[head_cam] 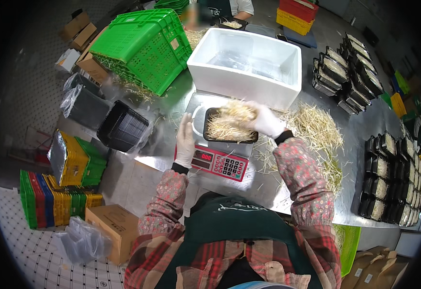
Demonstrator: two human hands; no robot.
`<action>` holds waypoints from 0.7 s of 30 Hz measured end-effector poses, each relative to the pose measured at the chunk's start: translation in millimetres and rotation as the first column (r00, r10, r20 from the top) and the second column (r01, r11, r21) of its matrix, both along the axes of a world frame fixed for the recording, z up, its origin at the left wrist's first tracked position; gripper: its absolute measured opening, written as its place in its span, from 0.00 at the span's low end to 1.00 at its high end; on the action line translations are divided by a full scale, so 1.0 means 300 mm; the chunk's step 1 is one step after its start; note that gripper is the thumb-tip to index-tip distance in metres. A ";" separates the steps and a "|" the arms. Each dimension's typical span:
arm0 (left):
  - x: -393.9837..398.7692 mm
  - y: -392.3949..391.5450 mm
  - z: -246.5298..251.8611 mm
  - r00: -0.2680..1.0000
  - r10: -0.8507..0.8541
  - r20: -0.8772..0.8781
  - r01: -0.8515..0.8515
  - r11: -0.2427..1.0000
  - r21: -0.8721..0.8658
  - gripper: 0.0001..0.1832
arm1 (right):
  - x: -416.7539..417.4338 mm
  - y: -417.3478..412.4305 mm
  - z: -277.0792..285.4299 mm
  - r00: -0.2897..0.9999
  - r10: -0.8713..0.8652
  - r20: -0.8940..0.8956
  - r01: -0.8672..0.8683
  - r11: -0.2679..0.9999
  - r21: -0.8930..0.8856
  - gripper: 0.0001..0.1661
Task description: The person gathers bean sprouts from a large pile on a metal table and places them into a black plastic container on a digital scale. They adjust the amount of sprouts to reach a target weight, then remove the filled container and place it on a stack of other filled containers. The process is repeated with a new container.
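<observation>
A digital scale (228,166) with a red keypad panel stands on the metal table before me. On its plate rests a black plastic tray (256,138) heaped with bean sprouts (225,130). My right hand (268,122), in a white glove, grips a clump of bean sprouts (236,110) above the tray, slightly blurred. To the tray's left, my gloved left hand (185,142) is upright with fingers extended, holding nothing, beside the scale's display. A loose pile of bean sprouts (313,126) lies on the table right of my right hand.
A white foam box (244,79) stands behind the scale. Left of it a green crate (141,47) tilts over sprouts. Nested black trays (123,126) lie at the left edge. Filled trays (380,169) are stacked at right. Across the table is another person (228,9).
</observation>
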State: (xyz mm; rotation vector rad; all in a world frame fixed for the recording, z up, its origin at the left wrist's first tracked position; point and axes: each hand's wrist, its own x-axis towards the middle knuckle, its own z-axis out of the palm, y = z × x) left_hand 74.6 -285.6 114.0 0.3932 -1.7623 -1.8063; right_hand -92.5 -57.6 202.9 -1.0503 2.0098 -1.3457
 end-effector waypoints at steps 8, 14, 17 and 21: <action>-0.140 -0.006 0.026 0.967 -0.163 0.196 0.252 0.717 -0.650 0.47 | 0.010 0.025 -0.068 0.942 -0.121 -0.313 0.118 0.993 -0.030 0.47; -0.202 0.060 0.071 0.880 -0.336 0.334 0.431 0.272 -0.861 0.40 | 0.155 -0.047 -0.290 0.645 -0.150 -0.749 0.358 0.925 0.123 0.35; -0.164 0.012 0.082 0.838 -0.405 0.365 0.502 0.313 -0.806 0.46 | 0.146 0.000 -0.197 0.836 -0.370 -0.406 0.328 0.929 -0.171 0.28; -0.163 0.008 0.116 0.888 -0.329 0.322 0.454 0.521 -0.723 0.58 | 0.041 0.060 -0.157 0.761 -0.619 -0.194 0.524 0.763 -0.378 0.23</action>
